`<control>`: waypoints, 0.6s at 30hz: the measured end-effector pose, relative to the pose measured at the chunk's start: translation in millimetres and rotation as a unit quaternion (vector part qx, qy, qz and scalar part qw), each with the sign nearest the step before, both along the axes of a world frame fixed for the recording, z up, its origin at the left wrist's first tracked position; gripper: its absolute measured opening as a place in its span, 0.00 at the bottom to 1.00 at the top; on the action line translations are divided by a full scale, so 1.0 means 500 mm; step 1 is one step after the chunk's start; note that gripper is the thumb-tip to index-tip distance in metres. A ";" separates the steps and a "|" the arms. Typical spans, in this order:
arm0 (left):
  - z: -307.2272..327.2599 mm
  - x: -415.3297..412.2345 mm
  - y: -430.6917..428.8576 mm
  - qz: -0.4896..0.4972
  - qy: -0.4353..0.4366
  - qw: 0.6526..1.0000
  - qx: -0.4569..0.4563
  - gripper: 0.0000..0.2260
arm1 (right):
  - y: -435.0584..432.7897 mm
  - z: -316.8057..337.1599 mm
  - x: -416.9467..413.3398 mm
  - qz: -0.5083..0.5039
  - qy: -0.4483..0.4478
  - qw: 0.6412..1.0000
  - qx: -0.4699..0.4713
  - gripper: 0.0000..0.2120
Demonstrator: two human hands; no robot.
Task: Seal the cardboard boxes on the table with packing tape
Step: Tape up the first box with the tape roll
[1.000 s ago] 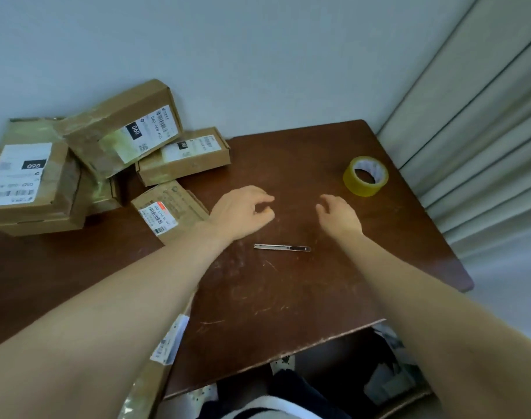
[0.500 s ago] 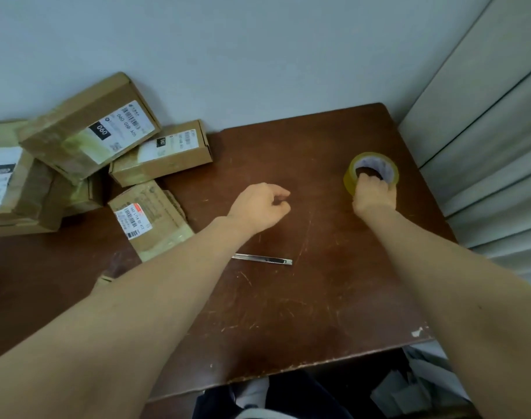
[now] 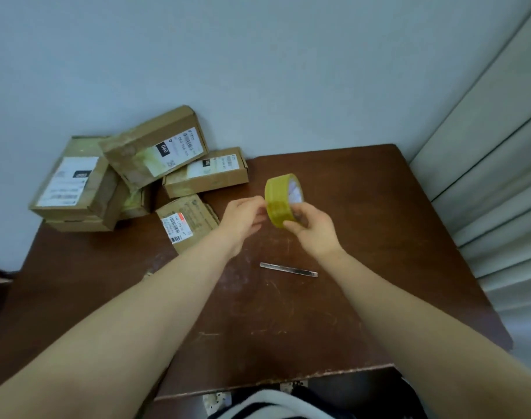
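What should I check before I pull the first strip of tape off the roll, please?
1. Grip: the right hand holds the yellow roll of packing tape clear of the table: ok.
2. Second hand: the left hand is at the roll's outer face: ok.
3. Loose tape end found: cannot tell, blurred.
4. Cutting tool: the slim metal cutter lies within reach on the brown wooden table: ok.
5. A box set in front for taping: not ok; the brown cardboard boxes sit piled at the far left corner.
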State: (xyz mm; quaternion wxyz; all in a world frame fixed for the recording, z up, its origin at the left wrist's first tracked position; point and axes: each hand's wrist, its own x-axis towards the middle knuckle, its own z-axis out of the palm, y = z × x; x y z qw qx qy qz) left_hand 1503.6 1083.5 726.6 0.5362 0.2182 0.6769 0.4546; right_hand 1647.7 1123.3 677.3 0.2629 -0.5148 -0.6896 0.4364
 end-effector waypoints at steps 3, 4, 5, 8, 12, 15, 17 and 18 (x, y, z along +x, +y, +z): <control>0.028 -0.060 -0.051 0.042 -0.085 0.995 0.019 0.07 | -0.058 0.003 -0.053 0.027 0.012 1.000 0.003 0.14; 0.033 -0.079 -0.066 0.048 -0.100 0.994 0.022 0.07 | -0.076 0.005 -0.068 0.037 0.013 0.999 0.008 0.13; 0.037 -0.098 -0.081 0.056 -0.114 0.992 0.024 0.07 | -0.093 0.008 -0.084 0.050 0.014 0.999 0.016 0.12; 0.049 -0.144 -0.123 0.089 -0.154 0.983 0.037 0.07 | -0.136 0.024 -0.128 0.091 0.008 0.995 0.031 0.11; 0.049 -0.175 -0.181 0.119 -0.160 0.977 0.069 0.06 | -0.174 0.061 -0.171 0.132 0.027 0.990 -0.032 0.15; 0.041 -0.187 -0.219 0.106 -0.152 0.978 0.099 0.10 | -0.192 0.100 -0.197 0.122 0.157 0.970 -0.136 0.15; 0.035 -0.193 -0.239 0.104 -0.159 0.974 0.123 0.11 | -0.204 0.115 -0.208 0.126 0.187 0.964 -0.142 0.13; 0.033 -0.196 -0.247 0.108 -0.154 0.973 0.130 0.11 | -0.211 0.117 -0.212 0.135 0.190 0.962 -0.140 0.13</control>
